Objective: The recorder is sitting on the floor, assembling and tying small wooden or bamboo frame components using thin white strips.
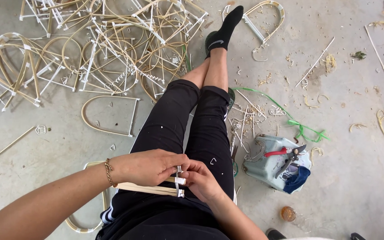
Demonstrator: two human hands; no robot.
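Note:
On my lap, over black trousers, lies a bent cane frame (150, 190) with pale slats and a white binding strip (179, 181). My left hand (150, 166), with a chain bracelet on the wrist, presses down on the frame and pinches the white strip at its end. My right hand (202, 180) grips the same joint from the other side, fingers closed on the strip. The frame's curved loop (78, 226) hangs down to the left of my hip.
A big heap of finished cane frames (103, 49) covers the floor at the upper left. A grey plastic container (274, 164) holds red-handled pruning shears (287, 155) and a blue cloth at my right. Green ribbon (305, 129), cane scraps and shavings litter the concrete.

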